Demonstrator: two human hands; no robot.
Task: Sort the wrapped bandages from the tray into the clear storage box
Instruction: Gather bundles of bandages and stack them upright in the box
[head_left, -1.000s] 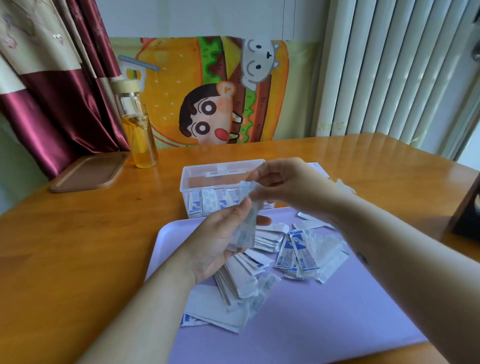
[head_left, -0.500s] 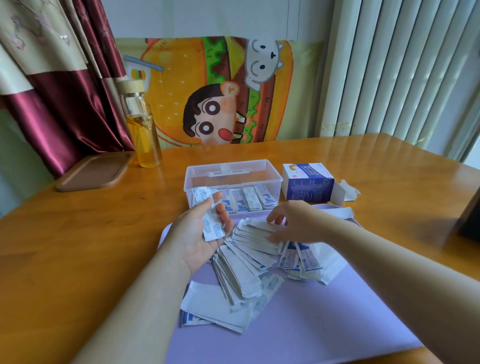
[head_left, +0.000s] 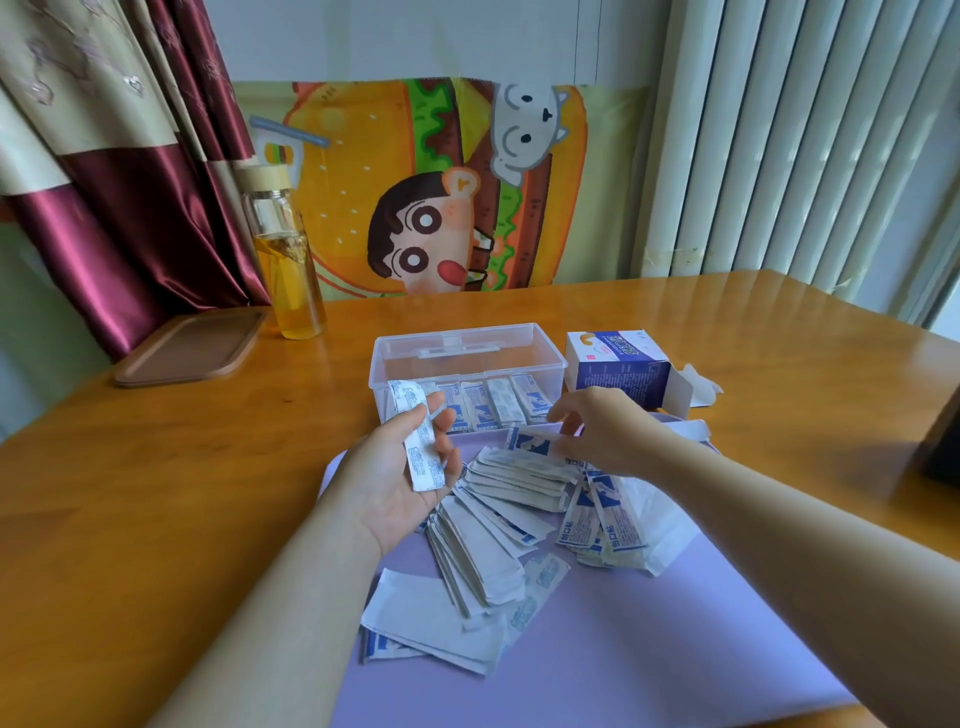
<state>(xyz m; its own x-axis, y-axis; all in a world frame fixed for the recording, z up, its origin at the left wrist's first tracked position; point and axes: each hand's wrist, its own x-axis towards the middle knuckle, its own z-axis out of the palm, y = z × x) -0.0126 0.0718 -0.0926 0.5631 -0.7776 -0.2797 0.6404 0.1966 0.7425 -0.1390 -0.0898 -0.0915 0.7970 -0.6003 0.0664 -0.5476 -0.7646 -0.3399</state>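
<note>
table (head_left: 156, 493): left fingers (head_left: 448, 457) curl round blue-printed bandage (head_left: 418, 447), right fingers (head_left: 569, 415) pinch another bandage (head_left: 530, 442).

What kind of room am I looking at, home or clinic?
Most likely a home room, not a clinic: a wooden table beside maroon curtains, a cartoon burger cloth behind it, and a drink bottle standing on it.

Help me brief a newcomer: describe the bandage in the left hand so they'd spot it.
Find the purple tray on the wooden table. Over its far-left corner the left hand lies palm up, holding one wrapped bandage. Unlike the pile below, it is held off the tray.
</note>
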